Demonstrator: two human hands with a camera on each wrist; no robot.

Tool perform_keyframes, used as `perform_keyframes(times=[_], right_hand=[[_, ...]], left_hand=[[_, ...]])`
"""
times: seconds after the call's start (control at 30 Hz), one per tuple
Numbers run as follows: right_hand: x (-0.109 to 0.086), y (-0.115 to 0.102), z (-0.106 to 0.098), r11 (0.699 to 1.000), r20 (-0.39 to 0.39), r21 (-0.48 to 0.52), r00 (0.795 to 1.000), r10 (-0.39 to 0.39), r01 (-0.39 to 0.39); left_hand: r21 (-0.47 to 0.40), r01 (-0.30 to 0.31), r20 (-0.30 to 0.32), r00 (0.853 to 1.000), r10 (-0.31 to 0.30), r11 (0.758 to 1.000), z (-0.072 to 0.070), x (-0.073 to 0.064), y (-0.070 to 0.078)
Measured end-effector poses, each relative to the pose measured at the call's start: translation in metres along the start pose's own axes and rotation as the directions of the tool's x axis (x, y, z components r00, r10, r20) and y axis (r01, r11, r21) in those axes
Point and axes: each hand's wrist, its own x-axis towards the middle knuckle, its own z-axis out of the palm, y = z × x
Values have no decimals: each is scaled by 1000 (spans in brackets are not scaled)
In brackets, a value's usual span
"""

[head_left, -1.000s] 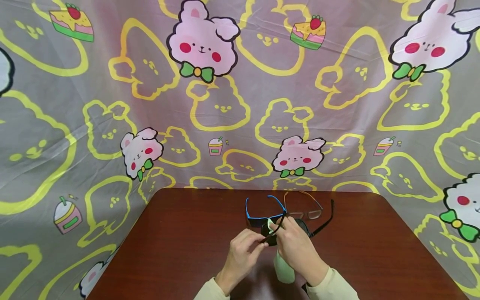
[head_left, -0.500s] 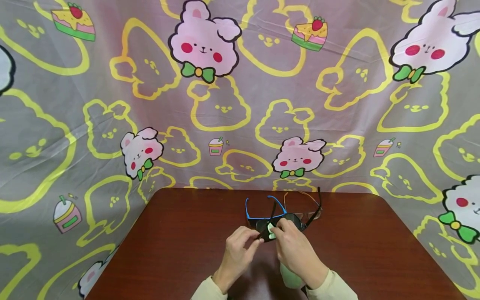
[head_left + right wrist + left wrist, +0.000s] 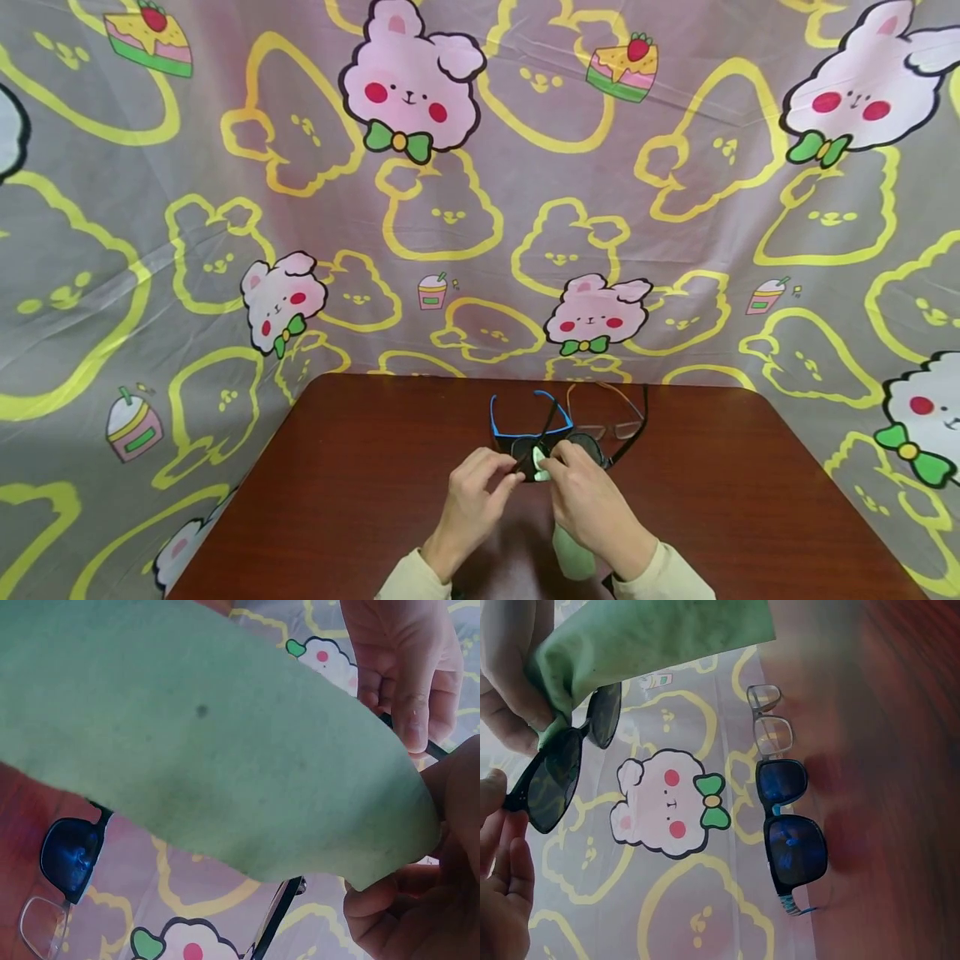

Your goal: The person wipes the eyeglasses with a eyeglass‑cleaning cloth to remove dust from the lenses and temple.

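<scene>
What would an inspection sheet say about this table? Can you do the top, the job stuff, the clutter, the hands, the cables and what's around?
Surface: reddish-brown table, a bit shiny.
Job's things: black sunglasses, held up off the table; green cloth touching them.
Clutter: blue glasses with dark lenses and clear glasses, side by side on the table.
Hands: left hand pinches one end of the sunglasses; right hand holds the cloth against them.
Cables: nothing seen.
Surroundings: curtain printed with rabbits.

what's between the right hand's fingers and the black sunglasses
A green cloth; the left wrist view shows the right hand holding it against the black sunglasses.
</scene>
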Motion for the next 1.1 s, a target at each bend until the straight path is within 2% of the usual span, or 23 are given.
perform_keyframes(times=[0.27,0.43,0.53,0.63,0.8,0.97,1.1], right_hand=[[-3,-5,2,997,8,59,999,-44,43],[-6,-7,2,988,-44,111,994,-105,109],[-8,-7,2,978,-107,153,986,-128,143],[-8,-6,0,967,-190,189,972,-136,172],[-5,-4,-3,953,-324,192,932,-165,236],[-4,-3,-4,944,-376,201,911,-171,260],[-2,-3,-4,938,-399,211,900,-174,275]], left_hand=[[39,18,73,997,-21,999,-6,5,3],[118,30,148,988,-47,993,-13,11,7],[171,34,173,983,-64,985,-20,18,9],[205,50,186,979,-89,978,-26,24,12],[245,59,208,972,-112,968,-32,32,15],[269,35,197,976,-90,963,-32,37,15],[289,43,203,973,-106,956,-34,40,16]])
